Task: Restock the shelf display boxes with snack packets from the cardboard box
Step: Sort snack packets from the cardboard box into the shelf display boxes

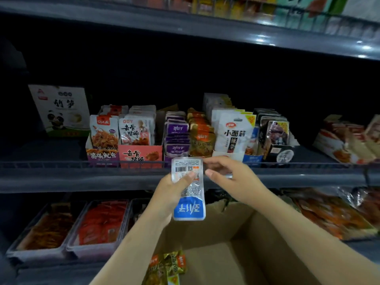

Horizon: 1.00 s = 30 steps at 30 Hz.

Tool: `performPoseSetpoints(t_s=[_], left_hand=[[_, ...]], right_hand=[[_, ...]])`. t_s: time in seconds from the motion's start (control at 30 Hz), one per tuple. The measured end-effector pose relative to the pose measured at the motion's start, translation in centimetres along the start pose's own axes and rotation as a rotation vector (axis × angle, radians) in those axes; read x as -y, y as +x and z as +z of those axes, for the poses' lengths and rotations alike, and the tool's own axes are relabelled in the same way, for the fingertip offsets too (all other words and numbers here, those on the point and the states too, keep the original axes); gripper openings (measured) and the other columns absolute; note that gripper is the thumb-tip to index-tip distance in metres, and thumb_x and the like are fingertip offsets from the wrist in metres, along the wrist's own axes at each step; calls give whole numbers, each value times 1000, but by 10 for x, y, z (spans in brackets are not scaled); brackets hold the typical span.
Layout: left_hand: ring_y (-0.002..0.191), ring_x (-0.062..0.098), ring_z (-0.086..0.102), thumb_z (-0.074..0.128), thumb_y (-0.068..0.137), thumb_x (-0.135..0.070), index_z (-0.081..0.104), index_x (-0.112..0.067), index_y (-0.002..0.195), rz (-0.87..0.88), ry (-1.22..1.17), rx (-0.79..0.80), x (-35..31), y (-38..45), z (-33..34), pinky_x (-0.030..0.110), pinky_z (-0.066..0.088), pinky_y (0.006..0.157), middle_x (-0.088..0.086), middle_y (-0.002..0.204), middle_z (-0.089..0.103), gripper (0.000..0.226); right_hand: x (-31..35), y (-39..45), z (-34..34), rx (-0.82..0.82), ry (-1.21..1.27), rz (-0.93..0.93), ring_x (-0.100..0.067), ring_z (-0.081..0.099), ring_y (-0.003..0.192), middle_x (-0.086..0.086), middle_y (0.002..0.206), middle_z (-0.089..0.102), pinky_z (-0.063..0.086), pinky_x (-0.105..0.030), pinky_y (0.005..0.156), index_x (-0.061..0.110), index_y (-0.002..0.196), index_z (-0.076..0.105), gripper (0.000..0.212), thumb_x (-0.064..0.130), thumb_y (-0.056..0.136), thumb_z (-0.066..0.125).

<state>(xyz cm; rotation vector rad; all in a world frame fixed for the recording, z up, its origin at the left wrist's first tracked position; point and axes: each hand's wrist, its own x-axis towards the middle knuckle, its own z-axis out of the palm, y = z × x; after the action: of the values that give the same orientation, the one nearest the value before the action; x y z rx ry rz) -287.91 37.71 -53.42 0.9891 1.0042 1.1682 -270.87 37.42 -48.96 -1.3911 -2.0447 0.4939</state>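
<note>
Left hand (174, 194) grips a white-and-blue plastic snack packet (188, 190) upside down before the middle shelf; right hand (230, 177) hovers beside it, fingers relaxed. Risk: misfiling among similar purple packets (177, 136).

The packet (188, 189) is white and clear with black print, a barcode, and a blue panel with white characters. The shelf (82, 177) is dark grey. Purple packs (177, 138) stand beside orange-gold packs (200, 133). The box (230, 249) is plain brown; gold-orange packets (167, 266) lie inside.
</note>
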Motion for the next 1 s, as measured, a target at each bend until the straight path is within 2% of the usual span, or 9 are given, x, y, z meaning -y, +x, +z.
performPoseSetpoints(t_s=[0.13,0.27,0.43,0.5,0.57,0.63,0.7,0.77,1.0], left_hand=[[74,23,73,63,91,-19,66,-12,107,-81,-136,-5,12,-17,23,34,61,64,10,90,76,18],[70,24,72,61,92,-18,63,-9,112,-143,-277,-24,22,-27,52,41,60,66,12,85,75,23],[74,22,72,61,92,-20,57,-13,123,-113,-311,-67,21,-29,85,41,60,63,10,92,74,32],[91,12,69,65,90,-20,39,-22,140,31,-99,-110,26,-26,93,27,60,65,5,120,65,57],[106,-6,53,69,87,-23,23,-36,147,225,306,-98,31,-23,96,9,52,70,-7,139,42,76],[120,-11,40,71,85,-27,30,-46,138,361,585,0,34,-18,102,4,44,85,-15,140,26,70],[136,-3,25,72,84,-32,44,-44,131,426,806,106,35,-12,112,4,29,101,-18,144,19,57],[139,-2,17,71,85,-32,54,-31,134,480,984,169,34,-2,124,-4,13,99,-18,151,21,52],[142,9,28,60,95,-17,49,-27,140,598,1391,377,0,37,163,22,19,114,-7,154,35,48]], right_hand=[[-16,-38,2,28,109,58,6,62,87,19,94,68,49,-13,73,35,122,57,33,37,89,62],[-33,-64,-2,49,287,114,-6,67,82,8,88,72,56,-29,76,35,125,55,41,28,87,68],[-50,-83,-6,64,651,166,-22,68,62,-2,80,69,46,-24,46,33,133,45,54,9,89,65],[-59,-81,-11,-51,713,188,-21,67,60,-3,81,71,45,-23,44,32,131,47,52,5,89,64],[-69,-78,-20,-182,745,213,-18,65,59,-5,82,72,46,-22,45,27,128,51,47,3,89,62],[-80,-77,-27,-261,773,246,-15,64,58,-6,83,73,46,-22,46,21,128,54,42,3,91,60],[-91,-76,-31,-296,788,283,-10,62,56,-7,83,72,46,-21,47,15,128,56,40,4,91,60],[-102,-74,-35,-322,807,301,-6,60,55,-7,81,71,48,-21,50,13,129,56,39,4,91,60],[-134,-65,-55,-428,915,332,0,58,61,9,73,70,48,-15,60,13,127,58,35,8,93,57]])
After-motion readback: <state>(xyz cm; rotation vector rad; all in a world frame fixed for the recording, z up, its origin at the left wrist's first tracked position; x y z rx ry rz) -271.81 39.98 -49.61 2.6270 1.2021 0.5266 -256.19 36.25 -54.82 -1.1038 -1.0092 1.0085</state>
